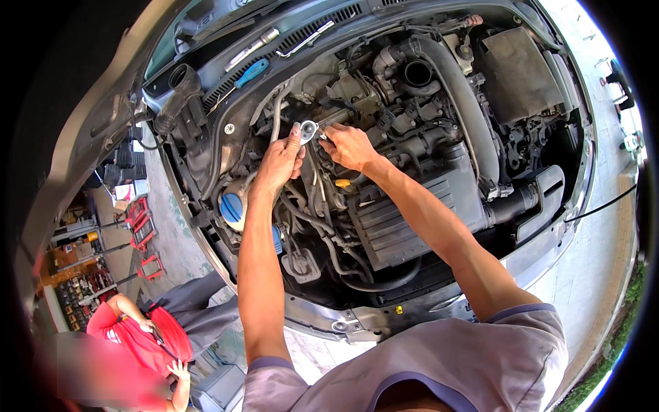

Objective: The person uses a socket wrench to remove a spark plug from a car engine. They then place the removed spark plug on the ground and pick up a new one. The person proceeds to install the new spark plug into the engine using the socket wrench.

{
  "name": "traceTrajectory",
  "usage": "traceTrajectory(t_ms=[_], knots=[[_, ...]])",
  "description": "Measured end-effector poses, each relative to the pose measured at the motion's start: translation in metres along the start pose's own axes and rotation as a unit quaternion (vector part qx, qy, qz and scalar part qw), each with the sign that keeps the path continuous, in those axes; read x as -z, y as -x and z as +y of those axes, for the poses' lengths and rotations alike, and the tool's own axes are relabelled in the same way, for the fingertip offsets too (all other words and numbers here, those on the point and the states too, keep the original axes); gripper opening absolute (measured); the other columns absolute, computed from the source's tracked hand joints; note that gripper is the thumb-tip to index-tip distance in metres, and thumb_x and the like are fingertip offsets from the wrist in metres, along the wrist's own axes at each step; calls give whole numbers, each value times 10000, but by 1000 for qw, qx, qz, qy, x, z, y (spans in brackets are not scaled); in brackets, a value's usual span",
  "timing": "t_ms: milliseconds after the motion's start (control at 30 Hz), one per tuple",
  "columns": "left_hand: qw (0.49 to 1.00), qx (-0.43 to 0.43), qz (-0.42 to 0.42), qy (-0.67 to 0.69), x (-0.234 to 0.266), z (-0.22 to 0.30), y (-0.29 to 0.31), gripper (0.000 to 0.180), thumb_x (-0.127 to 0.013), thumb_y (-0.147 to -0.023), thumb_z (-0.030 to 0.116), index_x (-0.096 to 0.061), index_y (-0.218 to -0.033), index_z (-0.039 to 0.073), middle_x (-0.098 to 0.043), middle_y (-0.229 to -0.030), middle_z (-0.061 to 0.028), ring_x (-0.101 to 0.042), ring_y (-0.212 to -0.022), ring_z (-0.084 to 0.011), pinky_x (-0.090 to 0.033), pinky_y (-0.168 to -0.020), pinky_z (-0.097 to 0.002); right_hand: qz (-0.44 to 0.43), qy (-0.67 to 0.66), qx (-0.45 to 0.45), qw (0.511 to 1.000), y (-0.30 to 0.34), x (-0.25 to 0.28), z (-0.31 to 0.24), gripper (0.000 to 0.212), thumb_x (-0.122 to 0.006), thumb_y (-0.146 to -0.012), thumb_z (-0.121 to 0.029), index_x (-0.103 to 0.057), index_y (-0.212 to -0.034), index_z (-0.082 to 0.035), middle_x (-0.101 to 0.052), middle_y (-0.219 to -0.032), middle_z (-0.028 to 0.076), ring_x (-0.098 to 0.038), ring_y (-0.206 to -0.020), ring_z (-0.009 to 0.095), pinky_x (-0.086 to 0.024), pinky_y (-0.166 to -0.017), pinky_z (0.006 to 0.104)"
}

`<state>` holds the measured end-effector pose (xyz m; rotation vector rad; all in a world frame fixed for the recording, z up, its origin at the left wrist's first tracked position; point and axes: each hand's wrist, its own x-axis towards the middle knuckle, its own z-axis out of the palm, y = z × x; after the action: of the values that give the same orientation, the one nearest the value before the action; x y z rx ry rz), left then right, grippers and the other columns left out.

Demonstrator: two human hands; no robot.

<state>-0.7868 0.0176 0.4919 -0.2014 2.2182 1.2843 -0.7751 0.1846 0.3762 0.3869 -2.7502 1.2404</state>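
Over the open engine bay, my left hand (280,163) is closed around a ratchet wrench (309,128), its round silver head showing above the thumb. Most of the handle is hidden in the palm. Just right of that head, my right hand (349,147) has its fingers pinched together on a small metallic piece, too covered by the fingertips to name. Both hands are above the engine (405,137), close to each other.
Along the cowl lie a blue-handled screwdriver (251,73), a silver tool (252,49) and a bent wrench (305,39). A black ribbed cover (415,220) and a blue-capped reservoir (232,208) sit nearer me. A person in red (147,336) is at lower left.
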Motion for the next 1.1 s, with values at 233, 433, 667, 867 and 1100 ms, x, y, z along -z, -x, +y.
traceTrajectory(t_ms=[233,433,667,867,1100], knots=[[995,76,-41,42,4,25,-6,673,-372,-901,720,-449,-615,116,-434,-535,13,-417,-420,-93,-333,-407,-245,16,-33,10,999,1,-4,0,184,-635,-866,-210,-563,-908,-46,-612,-869,125,-626,-787,379,-500,-667,463],[998,46,-37,-30,0,25,-17,684,-417,-895,709,-516,-647,79,-424,-554,28,-366,-421,-67,-292,-408,-234,-15,-30,-4,999,1,0,1,161,-622,-852,-180,-561,-912,-43,-610,-869,128,-626,-799,376,-499,-677,472],[993,91,-50,-59,14,31,-12,577,-488,-947,572,-657,-950,20,-432,-621,56,-378,-502,-50,-302,-466,-207,2,-39,-7,999,-2,3,-1,166,-617,-851,-186,-570,-915,-40,-616,-882,135,-627,-813,377,-510,-681,472],[989,-45,61,-127,11,22,-20,607,-456,-955,589,-688,-965,28,-474,-654,29,-432,-594,-79,-352,-555,-248,-13,-48,-26,998,-1,6,-6,218,-624,-780,-151,-615,-976,-56,-648,-972,125,-643,-863,365,-523,-717,468],[959,-73,80,-263,-2,30,-21,583,-514,-946,547,-664,-929,-16,-549,-689,-34,-473,-657,-135,-422,-657,-300,-18,-67,-30,997,-1,4,-3,249,-639,-756,-161,-626,-983,-61,-640,-981,133,-636,-909,359,-517,-738,469]])
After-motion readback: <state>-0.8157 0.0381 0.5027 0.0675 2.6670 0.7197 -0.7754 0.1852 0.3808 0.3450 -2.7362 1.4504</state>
